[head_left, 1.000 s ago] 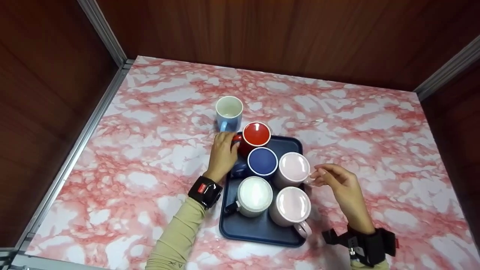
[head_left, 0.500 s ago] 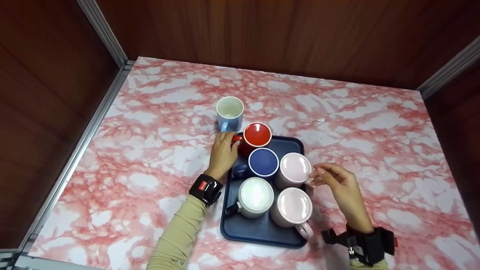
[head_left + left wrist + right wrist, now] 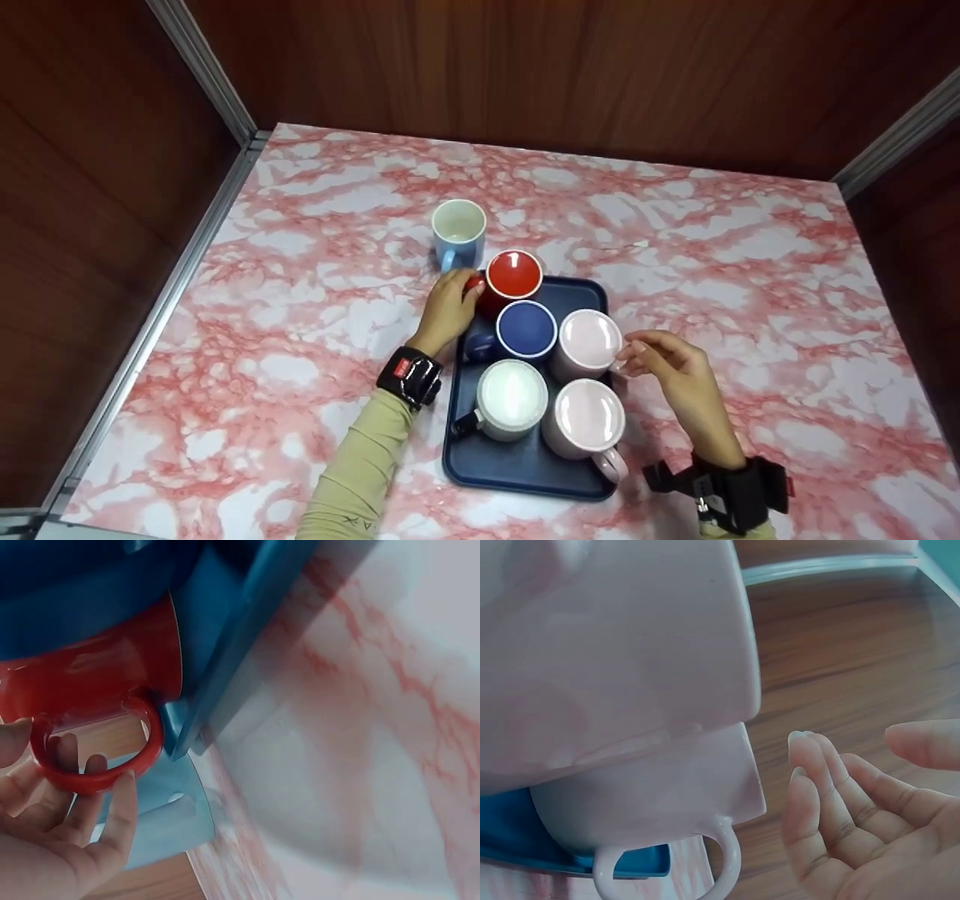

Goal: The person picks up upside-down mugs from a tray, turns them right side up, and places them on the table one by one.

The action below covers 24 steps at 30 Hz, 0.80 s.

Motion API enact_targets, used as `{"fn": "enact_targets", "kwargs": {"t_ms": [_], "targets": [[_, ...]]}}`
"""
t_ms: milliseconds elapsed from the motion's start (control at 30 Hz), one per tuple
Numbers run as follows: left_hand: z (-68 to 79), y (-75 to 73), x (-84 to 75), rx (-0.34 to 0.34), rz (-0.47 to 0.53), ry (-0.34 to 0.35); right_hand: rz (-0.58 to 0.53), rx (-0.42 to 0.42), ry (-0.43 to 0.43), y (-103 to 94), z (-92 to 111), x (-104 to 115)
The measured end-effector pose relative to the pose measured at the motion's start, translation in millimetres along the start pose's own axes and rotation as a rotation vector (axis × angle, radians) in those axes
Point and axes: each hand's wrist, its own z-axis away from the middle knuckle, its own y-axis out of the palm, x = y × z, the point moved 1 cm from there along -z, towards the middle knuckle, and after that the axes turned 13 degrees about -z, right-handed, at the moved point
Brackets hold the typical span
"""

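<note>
My left hand point(image 3: 448, 309) grips the handle of a red mug point(image 3: 514, 274), which stands at the far left corner of a dark blue tray point(image 3: 525, 474). In the left wrist view, fingers curl round the red handle point(image 3: 97, 781), with the thumb at the left. My right hand point(image 3: 684, 379) hovers beside the far pink mug point(image 3: 591, 342), fingers loosely bent and holding nothing. The right wrist view shows a gap between those fingers and that mug's handle point(image 3: 731, 855). Also on the tray are a blue mug point(image 3: 527, 330), a white mug point(image 3: 513, 399) and a near pink mug point(image 3: 589, 417).
Behind the tray's far left corner a light blue mug point(image 3: 459, 234) stands on the red-and-white marbled tabletop point(image 3: 322, 240). Wood panels point(image 3: 525, 67) with metal edging close in the back and both sides.
</note>
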Motion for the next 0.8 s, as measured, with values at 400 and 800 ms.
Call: {"fn": "enact_targets", "kwargs": {"t_ms": [400, 800], "targets": [[14.3, 6.5, -1.9, -0.063, -0.001, 0.002, 0.022, -0.027, -0.011, -7.2, 0.5, -4.4], [43.3, 6.8, -8.9, -0.121, 0.005, 0.003, -0.092, 0.071, -0.114, -20.3, 6.6, -41.0]]}}
